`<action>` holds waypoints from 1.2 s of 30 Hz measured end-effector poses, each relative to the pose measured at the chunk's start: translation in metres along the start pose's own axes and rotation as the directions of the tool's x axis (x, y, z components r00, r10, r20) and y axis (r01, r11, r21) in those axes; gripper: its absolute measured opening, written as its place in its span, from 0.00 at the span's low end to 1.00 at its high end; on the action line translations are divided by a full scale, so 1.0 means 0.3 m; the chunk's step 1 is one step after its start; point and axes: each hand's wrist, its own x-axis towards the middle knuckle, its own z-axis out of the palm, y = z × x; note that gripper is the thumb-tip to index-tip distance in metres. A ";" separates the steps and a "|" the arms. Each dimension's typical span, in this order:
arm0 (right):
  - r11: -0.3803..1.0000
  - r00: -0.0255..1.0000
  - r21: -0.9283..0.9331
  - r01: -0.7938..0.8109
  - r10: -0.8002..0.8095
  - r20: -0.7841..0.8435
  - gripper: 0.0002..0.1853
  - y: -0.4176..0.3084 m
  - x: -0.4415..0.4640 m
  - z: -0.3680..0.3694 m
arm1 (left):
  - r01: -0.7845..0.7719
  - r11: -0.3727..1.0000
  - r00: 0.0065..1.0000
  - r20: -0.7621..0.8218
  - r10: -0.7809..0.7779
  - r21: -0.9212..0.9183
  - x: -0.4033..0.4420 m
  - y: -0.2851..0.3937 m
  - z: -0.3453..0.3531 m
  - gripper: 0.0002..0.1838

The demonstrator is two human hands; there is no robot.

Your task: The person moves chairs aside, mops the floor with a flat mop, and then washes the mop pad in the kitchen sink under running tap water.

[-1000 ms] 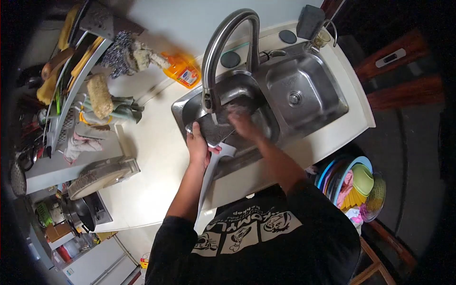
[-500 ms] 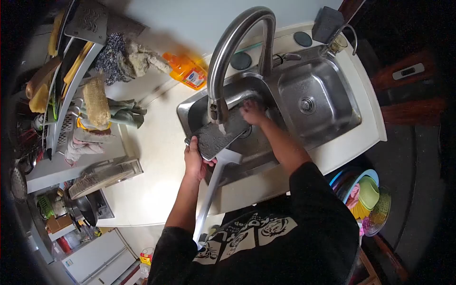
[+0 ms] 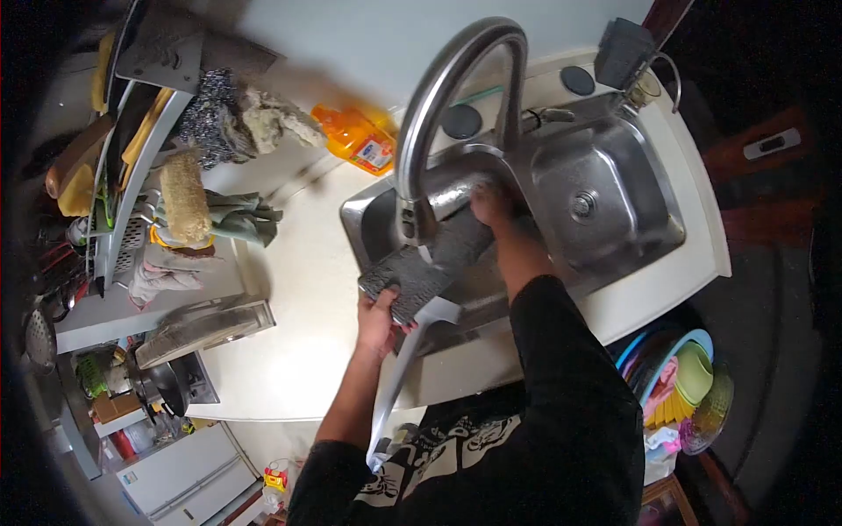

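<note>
Over the left sink basin (image 3: 358,230), a long, flat, dark grey rectangular panel (image 3: 430,279) is tilted, its textured surface looking wet. The near left end is in the grip of my left hand (image 3: 375,324), thumb on its face and other fingers underneath. Toward the far end is my right hand (image 3: 491,209), blurred, so its fingers do not show clearly. Directly above the panel hangs the spout of the curved metal faucet (image 3: 414,219), with water coming out. A pale white strip (image 3: 405,364) runs from beside the panel down past the counter edge.
An orange bottle (image 3: 355,138) stands behind the sink on the left. To the right is the second basin (image 3: 605,184). Dark round discs (image 3: 462,121) sit by the faucet. A rack with hanging cloths and a loofah (image 3: 184,197) is at left; stacked basins (image 3: 693,368) are at lower right.
The camera view has shifted slightly. The panel's textured face has tilted, and my left thumb now lies farther onto it. My right hand has moved a little at the far end.
</note>
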 end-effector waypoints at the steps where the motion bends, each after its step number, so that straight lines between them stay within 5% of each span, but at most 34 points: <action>1: 0.984 0.967 0.143 -0.106 0.136 -0.216 0.31 0.029 0.021 0.050 | -0.073 0.997 0.996 -0.056 0.072 -0.020 -0.014 0.009 0.036 0.16; 2: 0.939 0.873 0.291 -0.186 0.293 -0.389 0.29 0.036 -0.002 0.080 | -0.065 0.997 0.996 -0.065 0.063 -0.029 -0.010 0.011 0.017 0.16; 3: 0.944 0.876 0.270 -0.191 0.288 -0.386 0.29 0.046 -0.025 0.093 | -0.035 0.999 0.999 -0.037 0.034 -0.023 0.001 0.010 0.009 0.15; 5: 0.965 0.927 -0.161 0.207 -0.246 -0.283 0.27 -0.027 -0.106 0.095 | -0.018 1.000 1.000 -0.007 0.018 -0.020 0.009 0.026 0.004 0.12; 6: 0.963 0.927 -0.171 0.210 -0.251 -0.277 0.27 -0.080 -0.141 0.107 | -0.019 0.999 1.000 -0.010 0.018 -0.032 0.011 0.034 0.007 0.12; 10: 0.957 0.965 0.132 0.258 -0.248 -0.088 0.26 -0.470 -0.459 -0.033 | -0.040 0.998 0.997 0.061 0.043 -0.042 0.008 0.021 -0.009 0.15; 13: 0.836 0.866 0.258 0.484 -0.416 -0.275 0.28 -0.623 -0.626 -0.022 | -0.006 0.996 0.994 0.107 -0.003 0.087 0.035 0.020 -0.038 0.38; 16: 0.828 0.804 -0.292 0.478 -0.547 -0.233 0.29 -0.750 -0.729 -0.139 | 0.159 0.983 0.942 0.312 -0.125 -0.086 0.007 0.053 -0.029 0.46; 17: 0.899 0.876 -0.058 0.435 -0.437 -0.203 0.28 -0.776 -0.723 -0.183 | 0.153 0.988 0.916 0.378 -0.133 -0.021 0.009 0.056 -0.016 0.53; 18: 0.919 0.932 0.172 0.355 -0.333 -0.145 0.28 -0.798 -0.710 -0.238 | 0.143 0.989 0.914 0.387 -0.122 -0.026 0.018 0.060 0.005 0.53; 19: 0.890 0.887 -0.054 0.452 -0.455 -0.074 0.28 -0.819 -0.699 -0.284 | 0.108 0.990 0.910 0.409 -0.063 -0.088 0.007 0.077 0.035 0.52; 20: 0.892 0.889 -0.053 0.450 -0.452 -0.070 0.28 -0.828 -0.718 -0.270 | 0.084 0.986 0.906 0.422 -0.014 -0.147 -0.020 0.093 0.056 0.50; 22: 0.874 0.847 0.116 0.471 -0.412 -0.337 0.29 -0.832 -0.753 -0.256 | 0.166 0.949 0.872 0.489 -0.013 -0.269 -0.019 0.106 0.084 0.44; 24: 0.909 0.826 0.077 0.410 -0.334 -0.454 0.28 -0.820 -0.889 -0.262 | 0.182 0.864 0.907 0.419 0.037 -0.470 0.041 0.064 0.099 0.38; 25: 0.893 0.713 -0.055 0.447 -0.392 -0.581 0.28 -0.792 -0.917 -0.236 | 0.265 0.801 0.916 0.400 -0.034 -0.537 0.050 0.082 0.118 0.34; 26: 0.869 0.579 -0.188 0.457 -0.451 -0.679 0.29 -0.760 -0.945 -0.202 | 0.270 0.798 0.916 0.399 -0.041 -0.538 0.049 0.074 0.104 0.34; 30: 0.806 0.457 -0.207 0.554 -0.503 -0.733 0.31 -0.669 -0.971 -0.165 | 0.176 0.954 0.943 0.320 -0.092 -0.243 0.102 0.042 0.105 0.34; 31: 0.805 0.460 -0.202 0.558 -0.503 -0.732 0.31 -0.692 -0.971 -0.182 | 0.192 0.960 0.946 0.299 -0.126 -0.203 0.089 0.050 0.106 0.35; 33: 0.897 0.704 -0.088 0.433 -0.398 -0.588 0.30 -0.742 -0.952 -0.282 | 0.213 0.955 0.935 0.327 -0.137 -0.209 0.002 0.118 0.152 0.36; 36: 0.818 0.650 -0.034 0.574 -0.480 -0.590 0.28 -0.673 -0.783 -0.255 | 0.192 0.952 0.909 0.409 -0.082 -0.237 -0.059 0.184 0.180 0.34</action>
